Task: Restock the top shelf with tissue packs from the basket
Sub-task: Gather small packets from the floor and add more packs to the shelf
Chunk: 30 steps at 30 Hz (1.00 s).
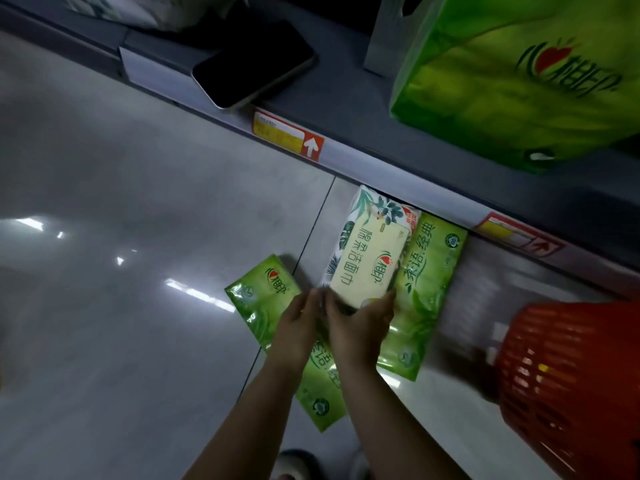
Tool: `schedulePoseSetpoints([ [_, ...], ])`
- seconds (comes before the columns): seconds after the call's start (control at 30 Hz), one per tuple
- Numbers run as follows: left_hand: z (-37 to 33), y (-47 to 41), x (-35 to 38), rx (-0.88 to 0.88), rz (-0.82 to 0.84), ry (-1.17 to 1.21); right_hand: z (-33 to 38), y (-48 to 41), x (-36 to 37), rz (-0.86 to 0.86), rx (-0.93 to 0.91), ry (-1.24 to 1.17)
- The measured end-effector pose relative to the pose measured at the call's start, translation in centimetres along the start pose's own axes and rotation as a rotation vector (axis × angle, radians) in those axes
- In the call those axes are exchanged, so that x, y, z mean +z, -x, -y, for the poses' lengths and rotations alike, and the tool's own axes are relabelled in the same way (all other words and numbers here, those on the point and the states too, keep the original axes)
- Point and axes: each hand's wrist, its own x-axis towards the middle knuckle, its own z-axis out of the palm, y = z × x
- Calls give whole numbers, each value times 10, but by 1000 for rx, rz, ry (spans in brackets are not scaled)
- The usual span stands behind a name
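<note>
A white and cream tissue pack (367,251) with leaf print lies over two green tissue packs on the floor. My right hand (360,323) grips its near end, thumb on one side and fingers on the other. My left hand (298,320) touches the same end from the left, over the left green pack (263,292). The right green pack (426,289) lies next to the shelf base. The red basket (568,386) stands at the right, its inside hidden. The shelf (363,109) above holds a large green tissue bag (519,77).
A dark phone (252,64) lies on the shelf's edge at the upper left. Price labels (287,136) with arrows run along the shelf front. Grey glossy floor tiles (121,237) spread to the left. A shoe tip (294,465) shows at the bottom.
</note>
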Motion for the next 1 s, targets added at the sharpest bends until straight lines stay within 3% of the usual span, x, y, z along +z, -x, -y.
schedulePoseSetpoints([
  [0.2, 10, -7, 4, -45, -56, 129, 8, -9, 11, 37, 141, 134],
  [0.37, 13, 4, 7, -112, -76, 292, 12, -11, 8, -17, 135, 155],
  [0.5, 8, 30, 6, -121, -123, 259, 11, -9, -4, -13, 130, 129],
  [0.83, -13, 88, -21, -105, -158, 404, 11, 62, -48, -161, -236, 301],
  [1.0, -34, 115, -30, -81, -99, 409, 19, 89, -81, -97, -283, 239],
])
